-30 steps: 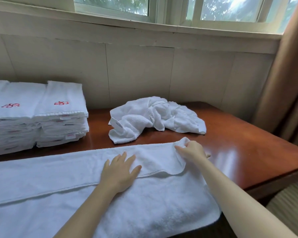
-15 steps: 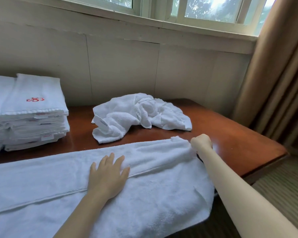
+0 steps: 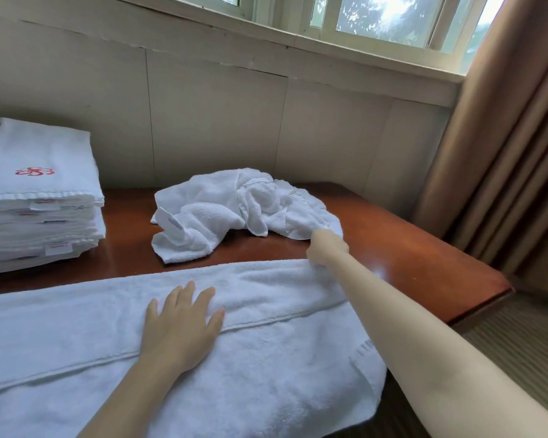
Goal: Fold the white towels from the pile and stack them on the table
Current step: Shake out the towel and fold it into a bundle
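A long white towel lies spread along the front of the wooden table, folded lengthwise with one seam running across it. My left hand rests flat on its middle, fingers spread. My right hand is curled at the towel's far right corner and grips the edge there; its fingertips are hidden. Just behind that hand lies the crumpled pile of white towels. At the left stands a stack of folded white towels with a red emblem on top.
A panelled wall runs behind the table, with a window above it. A brown curtain hangs at the right. The table's right edge drops to a striped floor. The towel's right end overhangs the front edge.
My right hand has carried the towel's corner outward to the far right, flattening the folded flap. The left hand stays pressed on the towel. The view has tilted and shifted right.
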